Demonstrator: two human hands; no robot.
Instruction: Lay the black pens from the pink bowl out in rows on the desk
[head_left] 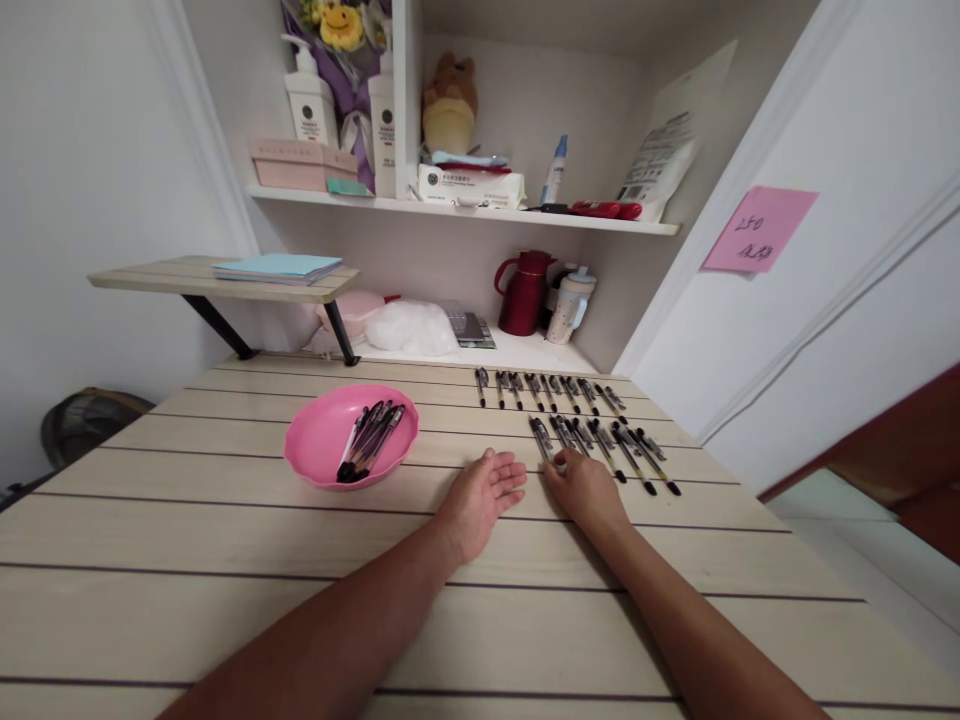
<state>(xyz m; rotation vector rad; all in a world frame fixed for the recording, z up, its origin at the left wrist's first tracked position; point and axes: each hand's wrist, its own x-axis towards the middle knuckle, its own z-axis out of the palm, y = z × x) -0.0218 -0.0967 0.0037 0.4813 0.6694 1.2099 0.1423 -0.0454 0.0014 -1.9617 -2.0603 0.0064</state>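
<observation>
On the table (225, 560), at the left end of the nearer row of pens (607, 447), a single pen (541, 440) is pinched at its lower end by the fingers of the right hand (585, 490), which are curled closed around it; the pen lies flat on the wood, its tip pointing away from the person. Just beside it, to the left, the left hand (484, 497) is laid flat on the table with its fingers released and slightly spread, nothing being held. The two hands are close together but no contact between them can be made out.

The nearer row is made up of black pens laid side by side, slanted a little to the left, and is continued to the right of the held pen. Behind it, a second row of pens (547, 388) is set out near the far edge of the table, well apart from the hands. To the left of the left hand, a pink bowl (319, 440) is placed on the table, and a bundle of more pens (370, 440) is leaned inside it against its right wall.

Beyond the table, a red jug (523, 292) and a pale cup (570, 305) are seen on a lower shelf, and a pink note (759, 230) is stuck to the white wall at the right.
</observation>
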